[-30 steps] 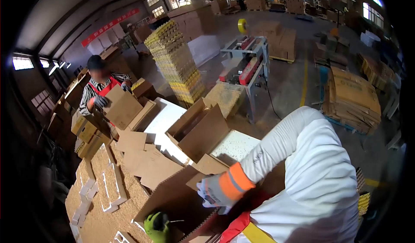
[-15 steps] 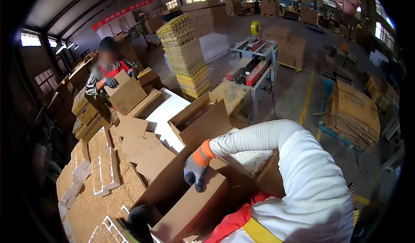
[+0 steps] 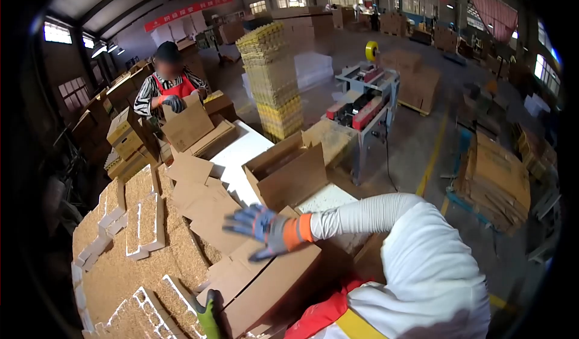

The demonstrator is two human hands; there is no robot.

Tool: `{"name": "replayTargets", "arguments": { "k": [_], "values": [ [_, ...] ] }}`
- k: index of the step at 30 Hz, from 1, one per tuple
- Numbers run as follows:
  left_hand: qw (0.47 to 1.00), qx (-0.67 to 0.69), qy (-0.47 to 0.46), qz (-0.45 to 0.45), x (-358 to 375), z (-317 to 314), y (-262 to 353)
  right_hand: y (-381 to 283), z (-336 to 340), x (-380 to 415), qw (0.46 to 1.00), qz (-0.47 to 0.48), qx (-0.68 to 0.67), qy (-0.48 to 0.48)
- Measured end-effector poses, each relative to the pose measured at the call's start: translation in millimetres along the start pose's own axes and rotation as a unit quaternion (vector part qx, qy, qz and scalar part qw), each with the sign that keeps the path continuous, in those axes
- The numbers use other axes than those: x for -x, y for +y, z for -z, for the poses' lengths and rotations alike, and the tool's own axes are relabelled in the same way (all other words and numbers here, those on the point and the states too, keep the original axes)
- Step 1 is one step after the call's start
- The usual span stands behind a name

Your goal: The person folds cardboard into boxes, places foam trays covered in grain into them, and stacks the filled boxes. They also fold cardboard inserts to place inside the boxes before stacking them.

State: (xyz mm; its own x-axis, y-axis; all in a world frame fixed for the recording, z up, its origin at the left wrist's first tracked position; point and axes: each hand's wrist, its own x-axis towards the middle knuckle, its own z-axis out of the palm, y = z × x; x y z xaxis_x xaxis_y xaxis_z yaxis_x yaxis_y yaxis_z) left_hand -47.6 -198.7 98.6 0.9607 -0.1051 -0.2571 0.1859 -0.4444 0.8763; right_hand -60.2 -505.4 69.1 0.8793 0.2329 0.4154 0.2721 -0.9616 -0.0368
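A brown cardboard box (image 3: 274, 294) lies in front of me, its long top flaps folded inward with a narrow dark gap between them. My right hand (image 3: 262, 230), in a grey-blue glove with an orange cuff, is over the flaps with its fingers spread. At the box's near left end is my left hand (image 3: 209, 316), in a green glove with dark fingertips. Its visible fingers are apart and against the box; the rest is cut off by the frame. Beyond my right hand stands another cardboard box (image 3: 286, 173) with its top open.
White-edged blocks with a tan, grainy top (image 3: 145, 224) cover the left side. Flat cardboard (image 3: 202, 200) lies behind the box. Across the white table (image 3: 244, 149), a co-worker (image 3: 172, 85) handles a carton. Stacked yellowish trays (image 3: 271, 79) and a taping machine (image 3: 365, 101) stand beyond.
The near box's flaps have come down over its opening. My right hand has gone from gripping a flap to spread fingers above it. My left hand shows more clearly at the box's end.
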Motion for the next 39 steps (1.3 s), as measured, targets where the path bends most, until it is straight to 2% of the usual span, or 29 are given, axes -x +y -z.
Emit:
{"name": "replayTargets", "arguments": {
  "k": [1, 3, 4, 6, 7, 9, 12, 13, 16, 17, 18, 19, 20, 21, 22, 23, 24, 25, 26, 28, 29, 30, 31, 32, 34, 35, 36, 37, 39],
  "values": [
    [0.991, 0.126, -0.043, -0.02, -12.1, 0.4, -24.5, 2.2, 14.1, -3.0, 0.999, -0.047, -0.005, 0.011],
    [0.964, 0.245, -0.096, -0.049, -25.2, -5.7, -51.7, 41.8, 10.8, 6.8, 0.95, -0.256, -0.045, -0.175],
    [0.957, 0.26, -0.108, -0.07, -23.1, -8.8, -42.0, 61.3, 31.8, 7.8, 0.848, -0.265, -0.13, -0.44],
    [0.976, 0.2, -0.085, -0.025, -13.1, -2.8, -36.2, 58.6, 57.4, 43.5, 0.816, -0.224, -0.338, -0.412],
    [0.984, 0.142, -0.065, -0.083, -8.9, -0.3, -34.9, 45.6, 68.3, 41.4, 0.749, -0.275, -0.385, -0.464],
    [0.948, 0.005, -0.012, -0.318, 12.5, 3.6, -11.8, 18.0, 120.0, 37.2, 0.607, -0.453, -0.433, -0.489],
    [0.92, 0.041, 0.027, -0.388, 9.1, 9.3, -0.6, 33.6, 102.6, 66.2, 0.61, -0.476, -0.504, -0.385],
    [0.907, 0.053, 0.039, -0.415, 9.1, 5.8, -2.4, 40.8, 100.5, 84.6, 0.661, -0.406, -0.52, -0.357],
    [0.86, -0.029, 0.042, -0.508, 4.9, 4.7, -29.5, 1.9, 72.4, 108.1, 0.609, -0.486, -0.591, -0.21],
    [0.843, -0.031, 0.049, -0.534, 2.5, -1.8, -41.6, -13.8, 69.5, 97.7, 0.574, -0.533, -0.581, -0.222],
    [0.826, -0.037, 0.053, -0.56, 1.1, 1.3, -50.4, -13.7, 55.6, 104.5, 0.597, -0.493, -0.598, -0.207],
    [0.857, -0.047, 0.026, -0.513, 5.3, 14.8, -52.8, -21.4, 43.0, 106.7, 0.577, -0.493, -0.64, -0.122],
    [0.884, -0.046, -0.002, -0.466, 11.4, 21.9, -53.0, -15.0, 6.9, 132.9, 0.624, -0.458, -0.63, -0.06],
    [0.9, 0.254, -0.027, -0.352, 20.7, 9.8, -50.8, -1.8, -28.7, 161.2, 0.721, -0.377, -0.581, -0.019],
    [0.89, 0.354, -0.017, -0.288, 15.7, 10.7, -66.2, 1.0, -67.3, 193.1, 0.821, -0.309, -0.476, 0.069],
    [0.935, 0.284, -0.037, -0.208, 12.7, 26.2, -67.8, 33.8, -117.7, 226.0, 0.929, -0.262, -0.26, 0.029],
    [0.956, 0.211, -0.055, -0.198, 11.2, 33.1, -75.6, 66.1, -167.4, 258.7, 0.976, -0.216, -0.018, 0.014],
    [0.969, 0.136, -0.074, -0.192, 12.4, 43.5, -62.4, 97.7, -161.8, 246.2, 0.976, -0.208, -0.066, 0.002],
    [0.991, -0.054, -0.085, -0.092, 21.1, 46.4, -41.1, 124.2, -156.3, 232.0, 0.972, -0.205, -0.115, -0.007],
    [0.983, -0.138, -0.095, -0.079, 16.0, 43.9, -49.6, 164.3, -140.2, 185.9, 0.957, -0.196, -0.211, -0.022],
    [0.983, -0.118, -0.063, -0.127, 11.0, 38.7, -71.1, 177.6, -131.1, 161.9, 0.947, -0.192, -0.258, -0.029],
    [0.985, -0.136, -0.072, -0.084, 12.4, 41.8, -55.8, 180.3, -116.0, 137.7, 0.933, -0.19, -0.303, -0.039],
    [0.982, -0.151, -0.063, -0.09, 5.2, 35.6, -59.9, 139.7, -83.3, 52.2, 0.961, -0.155, -0.223, 0.048],
    [0.98, -0.166, -0.055, -0.097, -2.7, 27.9, -64.1, 78.0, -35.7, -42.6, 0.989, 0.02, -0.147, 0.028],
    [0.981, -0.166, -0.05, -0.083, -19.0, 24.5, -61.4, -8.1, -39.4, -149.3, 0.971, 0.167, -0.172, -0.005],
    [0.981, -0.167, -0.041, -0.089, -23.8, 20.9, -64.0, -51.6, -52.5, -191.4, 0.939, 0.179, -0.268, -0.119],
    [0.984, -0.151, -0.031, -0.091, -27.0, 20.7, -63.2, -84.8, -81.6, -229.6, 0.918, 0.294, -0.243, -0.111],
    [0.985, -0.137, -0.014, -0.102, -30.0, 18.8, -65.8, -124.6, -111.7, -265.1, 0.894, 0.286, -0.299, -0.171],
    [0.989, -0.11, -0.008, -0.094, -34.3, 21.0, -65.6, -190.9, -188.4, -337.8, 0.901, 0.255, -0.256, -0.238]
  ]
}}
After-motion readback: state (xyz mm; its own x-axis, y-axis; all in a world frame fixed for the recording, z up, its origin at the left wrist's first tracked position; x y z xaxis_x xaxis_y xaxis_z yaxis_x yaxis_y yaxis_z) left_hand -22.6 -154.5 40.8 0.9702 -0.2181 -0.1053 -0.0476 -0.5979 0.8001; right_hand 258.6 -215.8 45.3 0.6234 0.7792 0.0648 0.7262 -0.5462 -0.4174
